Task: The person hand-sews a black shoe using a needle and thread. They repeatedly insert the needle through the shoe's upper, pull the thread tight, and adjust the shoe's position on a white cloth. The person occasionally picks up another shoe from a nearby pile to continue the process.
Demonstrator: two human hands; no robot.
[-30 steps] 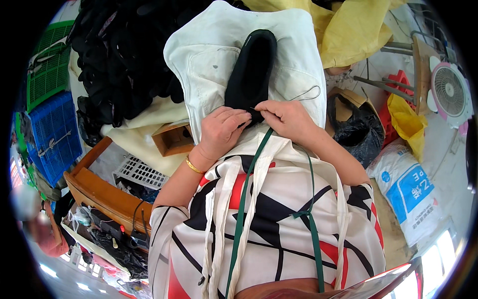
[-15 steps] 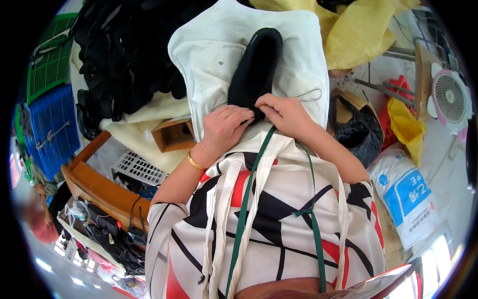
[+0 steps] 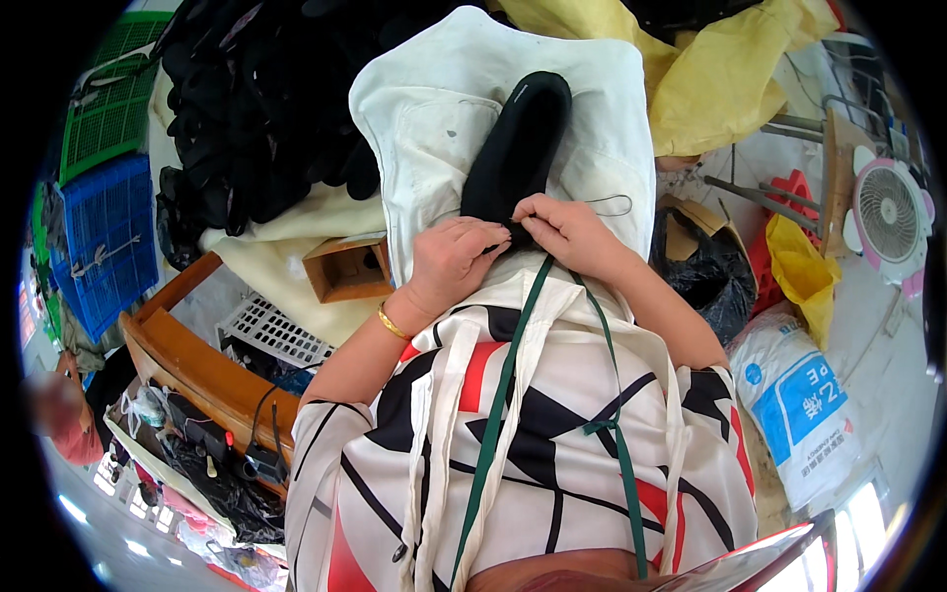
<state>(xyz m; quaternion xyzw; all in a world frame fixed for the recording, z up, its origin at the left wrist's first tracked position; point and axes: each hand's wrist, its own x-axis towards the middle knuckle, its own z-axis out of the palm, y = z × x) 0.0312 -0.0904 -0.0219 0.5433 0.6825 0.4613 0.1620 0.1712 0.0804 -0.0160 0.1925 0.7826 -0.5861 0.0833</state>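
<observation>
Black shoe (image 3: 518,148) lying on white cloth (image 3: 604,109), near end at both hands. Left hand (image 3: 448,259) pinching that end; right hand (image 3: 575,235) close beside it, fingers (image 3: 535,209) bunched together, exact grip unclear. Heap of black shoes (image 3: 266,118) upper left, open brown box (image 3: 335,281) below. Yellow cloth (image 3: 715,99) upper right; pink-and-white fan (image 3: 888,209), white-and-blue sack (image 3: 804,400) far right.

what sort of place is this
Probably a shoe workshop, judging by the black shoe on the white cloth, the large heap of similar black items to its left, and the blue plastic crate further left.
</observation>
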